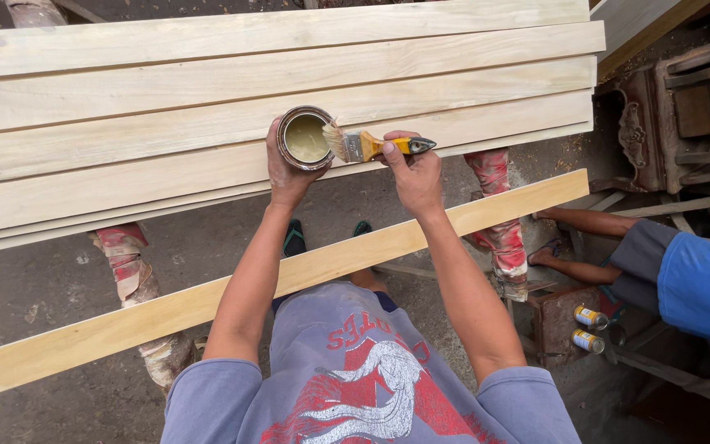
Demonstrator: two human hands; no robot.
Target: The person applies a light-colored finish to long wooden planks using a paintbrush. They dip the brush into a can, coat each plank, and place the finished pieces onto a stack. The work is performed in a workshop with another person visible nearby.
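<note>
The pale planks (273, 99) run off the frame at nine o'clock, their ends unseen. The yellower plank (289, 275) is crossed by both forearms and cut off at eight o'clock. At three o'clock a seated person in blue (700, 284) is cropped by the edge. The left hand (285, 173) hides the tin (306, 137)'s near wall.

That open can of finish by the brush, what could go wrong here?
1. The can is held by the left hand right at the edge of the pale boards; a slip could spill it onto the ground.
2. The brush in the right hand has wet bristles beyond the can's rim; drips may blotch the boards.
3. A seated person's legs lie close by, possibly within splash range.
</note>
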